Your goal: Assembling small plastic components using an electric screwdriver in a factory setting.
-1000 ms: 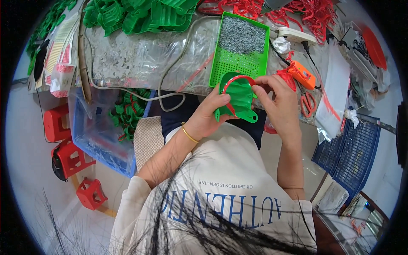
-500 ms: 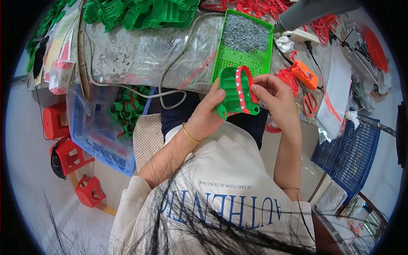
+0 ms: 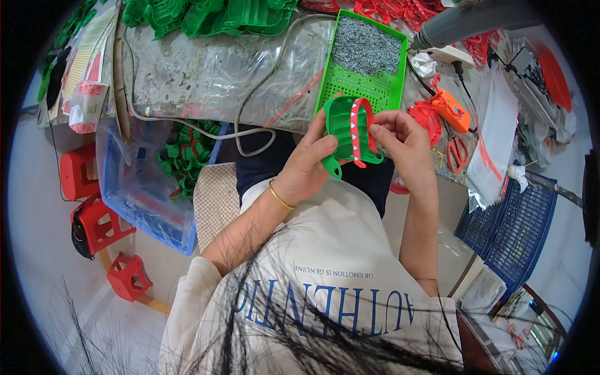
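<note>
My left hand (image 3: 312, 155) is closed around the left side of a green plastic shell (image 3: 339, 130), thumb on its inner face. The shell has ribs inside and a small round lug at its lower end. Across it stands a curved red strip (image 3: 354, 132) with white triangular teeth. My right hand (image 3: 407, 145) pinches the red piece at its right side, thumb against forefinger. The fingers of my left hand behind the shell are hidden. Just beyond both hands is a bright green tray (image 3: 357, 84), its far part filled with small grey metal pieces (image 3: 367, 49).
Green shells (image 3: 231, 15) are heaped at the far left, red parts (image 3: 400, 9) at the back. Scissors (image 3: 457, 154) and an orange tool (image 3: 451, 111) lie at right. A grey cable (image 3: 247, 106) crosses the table. A blue bin (image 3: 147, 215) holds green-and-red pieces, near red stools (image 3: 129, 277).
The shell has turned slightly in my hands, and its lower lug has shifted a little right and down. Both hands keep their holds. The whole view has shifted slightly.
</note>
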The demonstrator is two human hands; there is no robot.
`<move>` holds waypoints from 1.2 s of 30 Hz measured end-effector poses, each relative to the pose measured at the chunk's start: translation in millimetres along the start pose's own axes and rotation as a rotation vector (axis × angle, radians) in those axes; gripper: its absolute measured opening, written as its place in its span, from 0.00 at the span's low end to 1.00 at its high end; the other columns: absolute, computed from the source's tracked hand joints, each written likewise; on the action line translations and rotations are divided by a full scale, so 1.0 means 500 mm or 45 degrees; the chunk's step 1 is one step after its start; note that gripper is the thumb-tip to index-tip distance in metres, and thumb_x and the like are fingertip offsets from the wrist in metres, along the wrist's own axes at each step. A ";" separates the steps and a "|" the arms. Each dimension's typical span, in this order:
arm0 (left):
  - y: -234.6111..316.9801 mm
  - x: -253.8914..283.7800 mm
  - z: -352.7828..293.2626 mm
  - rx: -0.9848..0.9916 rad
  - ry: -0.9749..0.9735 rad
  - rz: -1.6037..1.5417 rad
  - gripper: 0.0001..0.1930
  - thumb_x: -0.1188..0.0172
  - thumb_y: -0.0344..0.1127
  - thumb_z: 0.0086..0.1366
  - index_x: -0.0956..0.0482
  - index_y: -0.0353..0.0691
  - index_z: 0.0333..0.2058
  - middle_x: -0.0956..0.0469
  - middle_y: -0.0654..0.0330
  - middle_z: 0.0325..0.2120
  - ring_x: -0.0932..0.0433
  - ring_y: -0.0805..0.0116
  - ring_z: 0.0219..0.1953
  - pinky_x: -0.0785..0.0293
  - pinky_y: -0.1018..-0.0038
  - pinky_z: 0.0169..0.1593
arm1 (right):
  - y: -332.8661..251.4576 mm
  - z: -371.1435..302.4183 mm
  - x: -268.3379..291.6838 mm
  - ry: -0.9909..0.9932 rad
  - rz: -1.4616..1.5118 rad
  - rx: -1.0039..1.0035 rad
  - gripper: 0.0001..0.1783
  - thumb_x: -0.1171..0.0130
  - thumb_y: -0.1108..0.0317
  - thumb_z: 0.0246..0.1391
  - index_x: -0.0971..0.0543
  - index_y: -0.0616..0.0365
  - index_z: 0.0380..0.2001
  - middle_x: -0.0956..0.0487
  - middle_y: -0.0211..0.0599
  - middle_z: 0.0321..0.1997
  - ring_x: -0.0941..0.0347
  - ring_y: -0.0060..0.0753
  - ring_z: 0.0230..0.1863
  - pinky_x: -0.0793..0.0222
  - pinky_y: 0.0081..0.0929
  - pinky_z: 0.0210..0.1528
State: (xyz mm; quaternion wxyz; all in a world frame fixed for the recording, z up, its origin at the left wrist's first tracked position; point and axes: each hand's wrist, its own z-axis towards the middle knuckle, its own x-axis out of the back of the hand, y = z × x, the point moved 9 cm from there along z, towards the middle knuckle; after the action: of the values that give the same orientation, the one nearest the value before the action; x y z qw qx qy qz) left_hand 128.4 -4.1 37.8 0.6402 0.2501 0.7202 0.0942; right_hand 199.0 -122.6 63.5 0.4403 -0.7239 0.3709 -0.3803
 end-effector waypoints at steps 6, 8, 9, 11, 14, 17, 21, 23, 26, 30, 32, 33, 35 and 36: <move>-0.003 0.002 0.002 -0.020 -0.011 -0.007 0.38 0.43 0.40 0.60 0.54 0.49 0.65 0.42 0.62 0.60 0.37 0.66 0.60 0.36 0.61 0.58 | 0.002 -0.004 -0.002 0.028 0.027 -0.001 0.09 0.42 0.73 0.54 0.25 0.62 0.38 0.25 0.25 0.30 0.31 0.11 0.29 0.37 0.11 0.31; -0.002 0.004 0.000 -0.011 0.002 0.018 0.39 0.42 0.40 0.59 0.53 0.49 0.65 0.41 0.62 0.59 0.38 0.67 0.60 0.36 0.63 0.58 | -0.001 -0.004 -0.004 0.037 0.014 -0.001 0.08 0.42 0.73 0.53 0.25 0.62 0.38 0.25 0.25 0.29 0.32 0.11 0.28 0.38 0.10 0.30; -0.002 0.007 -0.001 -0.013 0.005 0.016 0.39 0.42 0.40 0.59 0.53 0.49 0.65 0.41 0.62 0.59 0.38 0.67 0.60 0.36 0.63 0.58 | -0.003 -0.004 -0.004 0.047 0.000 0.000 0.08 0.42 0.73 0.53 0.25 0.62 0.38 0.25 0.24 0.29 0.32 0.10 0.28 0.38 0.10 0.30; -0.006 0.018 -0.002 0.004 0.021 0.096 0.42 0.39 0.40 0.56 0.52 0.49 0.65 0.41 0.62 0.59 0.39 0.68 0.59 0.38 0.67 0.59 | -0.002 -0.003 -0.004 0.063 -0.038 -0.004 0.08 0.42 0.74 0.53 0.25 0.62 0.37 0.26 0.24 0.28 0.33 0.10 0.27 0.38 0.10 0.29; -0.004 0.017 0.003 -0.087 0.021 0.111 0.44 0.36 0.40 0.54 0.52 0.49 0.65 0.41 0.62 0.58 0.40 0.69 0.59 0.40 0.70 0.59 | 0.003 -0.002 -0.003 0.091 -0.093 -0.005 0.08 0.42 0.74 0.52 0.25 0.62 0.37 0.26 0.24 0.28 0.33 0.10 0.27 0.39 0.09 0.29; -0.008 0.015 0.001 -0.035 0.052 0.090 0.45 0.35 0.39 0.52 0.52 0.48 0.65 0.41 0.61 0.58 0.40 0.68 0.59 0.41 0.70 0.59 | 0.005 -0.004 -0.001 0.120 -0.135 -0.018 0.08 0.41 0.75 0.52 0.25 0.62 0.37 0.26 0.23 0.27 0.34 0.10 0.26 0.39 0.09 0.28; -0.010 0.019 -0.002 -0.051 0.043 0.073 0.45 0.34 0.38 0.52 0.52 0.48 0.65 0.41 0.61 0.58 0.40 0.68 0.59 0.40 0.70 0.59 | 0.001 -0.008 -0.005 0.141 -0.170 -0.033 0.08 0.41 0.75 0.51 0.25 0.63 0.36 0.27 0.23 0.26 0.35 0.09 0.25 0.40 0.09 0.27; -0.007 0.015 -0.004 -0.053 0.038 0.090 0.46 0.34 0.36 0.51 0.52 0.48 0.65 0.41 0.60 0.58 0.40 0.68 0.59 0.40 0.71 0.59 | 0.007 -0.009 -0.005 0.152 -0.165 -0.031 0.08 0.41 0.75 0.51 0.25 0.62 0.36 0.27 0.23 0.26 0.35 0.09 0.25 0.40 0.09 0.27; -0.005 0.018 -0.006 -0.081 0.044 0.156 0.45 0.33 0.35 0.50 0.50 0.47 0.64 0.39 0.61 0.56 0.39 0.69 0.57 0.39 0.72 0.58 | 0.009 -0.013 -0.008 0.168 -0.158 -0.036 0.08 0.40 0.75 0.51 0.25 0.62 0.35 0.28 0.22 0.26 0.35 0.10 0.25 0.40 0.09 0.26; -0.001 0.013 -0.007 -0.075 0.077 0.205 0.44 0.33 0.33 0.50 0.49 0.46 0.64 0.37 0.61 0.54 0.37 0.71 0.56 0.38 0.74 0.57 | 0.017 -0.014 -0.008 0.180 -0.145 -0.022 0.08 0.40 0.76 0.50 0.25 0.62 0.36 0.28 0.23 0.26 0.35 0.10 0.25 0.40 0.09 0.27; 0.001 0.015 -0.004 -0.091 0.095 0.194 0.44 0.34 0.32 0.50 0.49 0.46 0.63 0.36 0.62 0.53 0.36 0.71 0.54 0.37 0.75 0.56 | 0.021 -0.013 -0.010 0.174 -0.142 -0.022 0.08 0.40 0.76 0.51 0.25 0.62 0.36 0.28 0.23 0.26 0.35 0.10 0.25 0.39 0.10 0.27; 0.001 0.017 -0.003 -0.090 0.096 0.192 0.44 0.34 0.32 0.50 0.49 0.46 0.63 0.36 0.62 0.53 0.36 0.71 0.54 0.37 0.75 0.56 | 0.022 -0.013 -0.010 0.172 -0.139 -0.022 0.08 0.40 0.76 0.51 0.25 0.62 0.36 0.27 0.24 0.26 0.34 0.11 0.25 0.38 0.10 0.27; -0.006 0.019 0.002 -0.058 0.086 0.134 0.41 0.37 0.33 0.53 0.49 0.46 0.63 0.36 0.62 0.54 0.36 0.71 0.54 0.37 0.75 0.55 | 0.025 -0.010 -0.009 0.151 -0.102 -0.020 0.08 0.40 0.76 0.50 0.26 0.62 0.35 0.27 0.24 0.26 0.34 0.11 0.26 0.38 0.10 0.28; -0.008 0.022 0.001 -0.058 0.084 0.134 0.41 0.37 0.33 0.53 0.49 0.46 0.63 0.36 0.62 0.54 0.36 0.71 0.54 0.37 0.75 0.55 | 0.026 -0.010 -0.010 0.132 -0.064 -0.017 0.08 0.40 0.76 0.50 0.26 0.62 0.35 0.27 0.24 0.26 0.33 0.12 0.26 0.37 0.10 0.29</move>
State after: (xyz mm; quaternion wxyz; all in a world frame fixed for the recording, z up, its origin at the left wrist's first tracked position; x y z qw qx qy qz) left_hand 127.6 -2.2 26.1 0.6159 0.2697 0.7244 0.1520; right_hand 189.9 -124.4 51.9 0.4060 -0.7153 0.3772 -0.4257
